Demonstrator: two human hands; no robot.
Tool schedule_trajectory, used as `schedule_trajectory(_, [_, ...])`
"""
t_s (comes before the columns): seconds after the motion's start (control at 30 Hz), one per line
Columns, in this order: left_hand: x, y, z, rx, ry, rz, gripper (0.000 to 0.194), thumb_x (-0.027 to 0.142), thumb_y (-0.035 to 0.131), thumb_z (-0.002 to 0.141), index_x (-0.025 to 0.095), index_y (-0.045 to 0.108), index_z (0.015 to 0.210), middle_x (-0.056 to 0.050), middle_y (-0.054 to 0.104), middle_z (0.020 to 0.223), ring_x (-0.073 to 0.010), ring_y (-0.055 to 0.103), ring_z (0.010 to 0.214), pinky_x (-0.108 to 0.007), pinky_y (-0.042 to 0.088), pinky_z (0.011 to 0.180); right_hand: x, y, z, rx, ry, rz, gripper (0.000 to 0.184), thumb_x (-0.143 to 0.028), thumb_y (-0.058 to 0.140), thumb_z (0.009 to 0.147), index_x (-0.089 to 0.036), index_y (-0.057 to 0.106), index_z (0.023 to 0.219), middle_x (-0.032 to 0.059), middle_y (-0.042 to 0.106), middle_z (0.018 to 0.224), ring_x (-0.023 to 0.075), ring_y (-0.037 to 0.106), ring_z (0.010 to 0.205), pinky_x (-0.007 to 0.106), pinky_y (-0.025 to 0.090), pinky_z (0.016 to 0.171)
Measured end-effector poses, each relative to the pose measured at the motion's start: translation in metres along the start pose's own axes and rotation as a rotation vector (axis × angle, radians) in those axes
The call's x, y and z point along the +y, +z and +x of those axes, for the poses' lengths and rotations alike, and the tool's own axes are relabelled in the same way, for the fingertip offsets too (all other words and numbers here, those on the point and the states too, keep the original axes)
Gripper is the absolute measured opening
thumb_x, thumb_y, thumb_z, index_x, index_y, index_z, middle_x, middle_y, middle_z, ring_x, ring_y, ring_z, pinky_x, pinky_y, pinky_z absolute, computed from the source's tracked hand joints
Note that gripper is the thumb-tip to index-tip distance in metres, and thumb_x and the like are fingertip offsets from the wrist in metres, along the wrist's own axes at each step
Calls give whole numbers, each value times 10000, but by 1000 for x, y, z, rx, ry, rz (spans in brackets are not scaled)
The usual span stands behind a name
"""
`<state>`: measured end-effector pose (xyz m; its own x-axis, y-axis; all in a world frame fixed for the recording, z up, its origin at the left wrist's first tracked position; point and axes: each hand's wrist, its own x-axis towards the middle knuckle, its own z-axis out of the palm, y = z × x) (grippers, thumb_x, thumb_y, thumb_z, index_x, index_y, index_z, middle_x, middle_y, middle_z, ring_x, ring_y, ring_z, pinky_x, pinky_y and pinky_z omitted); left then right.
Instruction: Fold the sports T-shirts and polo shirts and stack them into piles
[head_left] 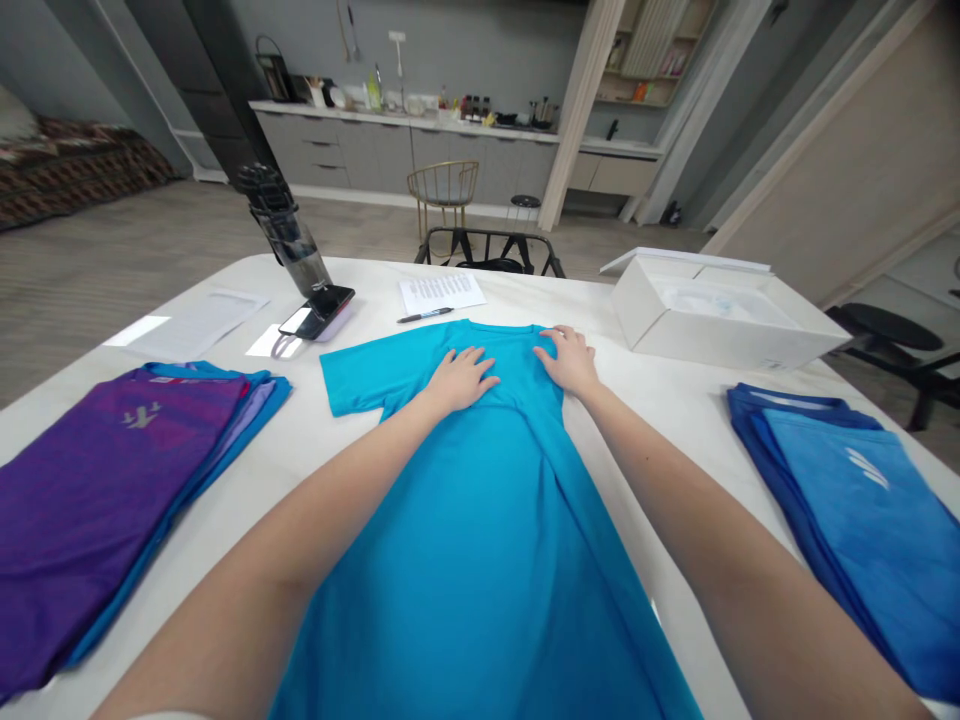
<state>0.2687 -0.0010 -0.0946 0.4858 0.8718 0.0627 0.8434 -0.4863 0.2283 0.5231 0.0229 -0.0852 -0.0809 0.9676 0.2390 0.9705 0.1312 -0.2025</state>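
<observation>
Recording a white table with a turquoise T-shirt laid flat down its middle, collar toward the far side. A folded purple shirt stack lies to the left and a folded blue shirt stack to the right, with bare tabletop between each and the shirt, leaving working room. An open white box stands near the far right edge. The left hand and right hand rest flat and open near the collar, grasping nothing, apparently pinning the cloth smooth. A black-capped pen lies just beyond the collar.

Plain bright turquoise T-shirt
</observation>
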Motion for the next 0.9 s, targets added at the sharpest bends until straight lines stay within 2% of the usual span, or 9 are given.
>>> schedule_trajectory(0.1, [4,4,-15,-56,-118,24,583,560,329,1033,301,413,1549,-100,310,1657,-338,231,1543,-614,160,1230,-1,-8,-32,-152,-92,-8,458,-559,469,1017,-323,598,1387,85,471,1526,353,413,1341,582,401,1032])
schedule_trajectory(0.2, [14,5,-33,-8,-165,46,570,483,323,1047,240,401,1557,-149,316,1646,-355,259,1530,-642,167,1215,-4,-14,-68,-226,-84,-38,468,-543,425,1044,-329,570,1435,87,468,1542,346,399,1370,591,383,1044])
schedule_trajectory(0.3, [35,6,-54,35,-12,29,489,329,338,1051,255,444,1522,-116,386,1616,-285,334,1500,-576,189,1231,-11,-24,-106,-153,-91,-28,427,-462,445,1055,-311,570,1434,104,469,1529,322,421,1362,532,404,1043])
schedule_trajectory(0.37, [54,7,-68,37,117,-8,459,277,365,1042,273,490,1484,-80,449,1578,-238,390,1461,-500,228,1232,-16,-33,-132,-100,-99,15,354,-401,486,1044,-282,640,1340,112,538,1434,294,483,1298,457,426,1027])
schedule_trajectory(0.43, [76,9,-80,45,192,-36,433,272,399,1035,268,534,1446,-73,520,1512,-229,457,1391,-442,312,1183,-22,-44,-159,-99,-90,74,283,-365,515,1032,-245,701,1210,109,612,1275,261,559,1186,375,447,982])
schedule_trajectory(0.53, [107,10,-97,69,247,-32,383,284,437,1026,260,607,1368,-88,603,1363,-247,534,1255,-407,411,1054,-30,-62,-202,-166,-63,122,240,-387,564,1012,-223,728,1074,82,652,1096,220,625,1004,298,461,883])
schedule_trajectory(0.7, [149,9,-119,25,376,-7,322,295,453,1020,265,691,1235,-91,634,1166,-245,571,1109,-358,441,908,-32,-90,-272,-278,-3,69,194,-418,646,965,-239,719,983,33,691,921,203,645,863,278,431,736])
schedule_trajectory(0.9, [185,16,-141,-48,573,48,282,316,478,1015,251,716,1152,-78,644,1070,-238,585,1044,-337,428,834,-21,-113,-341,-324,66,22,174,-397,662,949,-250,676,1042,8,718,906,197,651,819,271,379,651])
